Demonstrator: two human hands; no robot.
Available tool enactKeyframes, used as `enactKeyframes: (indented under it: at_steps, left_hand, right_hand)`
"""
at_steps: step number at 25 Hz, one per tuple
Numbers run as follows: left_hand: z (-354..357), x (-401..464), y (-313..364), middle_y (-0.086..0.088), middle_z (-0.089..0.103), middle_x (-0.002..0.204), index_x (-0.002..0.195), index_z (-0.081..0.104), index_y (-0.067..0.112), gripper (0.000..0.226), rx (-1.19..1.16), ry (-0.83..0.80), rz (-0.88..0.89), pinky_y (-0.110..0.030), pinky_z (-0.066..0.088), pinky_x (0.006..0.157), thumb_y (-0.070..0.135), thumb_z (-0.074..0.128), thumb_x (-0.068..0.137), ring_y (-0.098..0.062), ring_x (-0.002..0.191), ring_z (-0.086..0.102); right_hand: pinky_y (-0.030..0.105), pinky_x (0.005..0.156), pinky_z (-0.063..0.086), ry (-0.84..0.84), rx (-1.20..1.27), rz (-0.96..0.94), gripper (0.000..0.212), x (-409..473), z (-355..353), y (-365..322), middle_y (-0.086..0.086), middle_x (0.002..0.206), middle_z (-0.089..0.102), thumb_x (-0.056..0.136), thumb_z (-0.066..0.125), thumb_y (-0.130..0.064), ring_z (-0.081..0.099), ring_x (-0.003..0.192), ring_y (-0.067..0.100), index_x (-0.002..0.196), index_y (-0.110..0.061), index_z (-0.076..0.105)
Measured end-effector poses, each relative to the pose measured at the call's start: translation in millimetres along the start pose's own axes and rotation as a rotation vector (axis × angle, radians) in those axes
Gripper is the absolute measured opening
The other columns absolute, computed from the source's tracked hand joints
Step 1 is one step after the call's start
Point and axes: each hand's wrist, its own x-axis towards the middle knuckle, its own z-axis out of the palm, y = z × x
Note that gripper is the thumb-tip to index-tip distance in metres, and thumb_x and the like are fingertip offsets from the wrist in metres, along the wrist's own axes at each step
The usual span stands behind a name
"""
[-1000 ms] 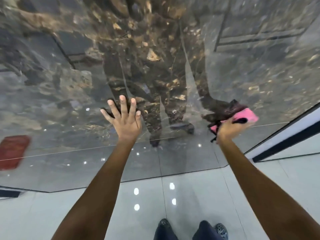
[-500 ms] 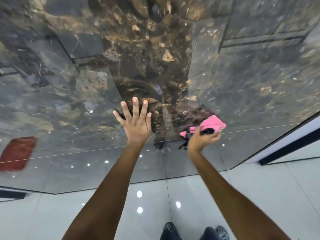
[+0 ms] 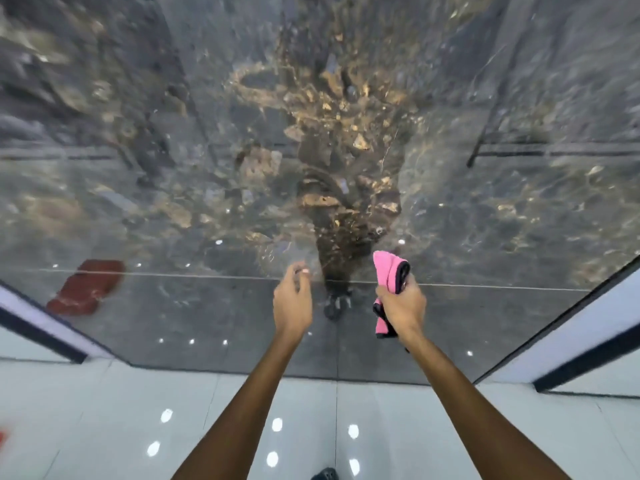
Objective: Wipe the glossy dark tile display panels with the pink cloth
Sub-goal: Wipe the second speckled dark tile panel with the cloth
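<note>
Two hands up front: one left hand (image 3: 292,301), one right hand (image 3: 401,308). One pink cloth (image 3: 389,273). One glossy dark panel (image 3: 173,168), one red patch (image 3: 86,287) mirrored in it.

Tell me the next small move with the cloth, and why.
Probably press the cloth flat against the panel and start a stroke. The right hand grips it bunched and upright, seemingly off the glossy surface; the left hand hangs loose, bracing nothing.
</note>
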Motion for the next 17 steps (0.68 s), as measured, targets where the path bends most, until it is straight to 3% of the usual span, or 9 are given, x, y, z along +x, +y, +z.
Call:
enactKeyframes:
  at_steps: [2,5,9,13,17]
  left_hand:
    - [-19.2,-44.4,-2.5,-0.002,0.066,0.093,0.107,0.062,0.02,0.019,-0.147,0.023,-0.189,-0.025,0.043,0.068,0.021,0.044,0.103,-0.011,0.07,0.055]
    - [-39.7,-113.9,-21.8,0.005,0.064,0.09,0.092,0.061,0.027,0.017,-0.245,0.027,-0.343,-0.026,0.044,0.078,0.022,0.047,0.102,-0.017,0.088,0.058]
    - [-71.4,-203.5,-36.8,0.0,0.064,0.106,0.103,0.061,0.021,0.012,-0.269,0.027,-0.416,-0.028,0.041,0.092,0.024,0.049,0.101,-0.019,0.106,0.057]
    - [-110.3,-265.2,-52.6,-0.005,0.061,0.127,0.122,0.062,0.012,0.031,-0.171,0.08,-0.491,-0.039,0.039,0.108,0.03,0.046,0.102,-0.024,0.12,0.054]
    - [-142.8,-302.5,-54.0,-0.008,0.06,0.129,0.123,0.061,0.013,0.029,-0.162,0.152,-0.507,-0.038,0.04,0.105,0.024,0.044,0.102,-0.026,0.119,0.054]
  right_hand:
    - [0.025,0.069,0.043,-0.058,-0.057,-0.066,0.034,-40.6,-24.0,-2.9,0.003,0.09,0.064,0.08,0.068,-0.011,0.061,0.075,0.02,0.113,-0.012,0.057]
    - [0.018,0.063,0.046,-0.165,-0.052,-0.094,0.037,-97.3,-41.8,11.2,0.001,0.087,0.062,0.082,0.067,-0.011,0.059,0.067,0.013,0.117,-0.01,0.053]
    - [0.037,0.08,0.054,-0.348,-0.09,-0.155,0.045,-164.9,-41.2,44.1,0.01,0.107,0.066,0.081,0.067,-0.009,0.065,0.09,0.028,0.124,-0.009,0.053]
    - [0.038,0.079,0.054,-0.471,-0.101,-0.17,0.041,-217.4,-41.0,61.3,0.011,0.107,0.068,0.08,0.067,-0.009,0.066,0.091,0.029,0.119,-0.007,0.056]
    - [0.029,0.072,0.047,-0.586,-0.088,-0.184,0.037,-264.2,-35.0,66.4,0.008,0.103,0.068,0.083,0.068,-0.013,0.064,0.083,0.023,0.118,-0.01,0.057]
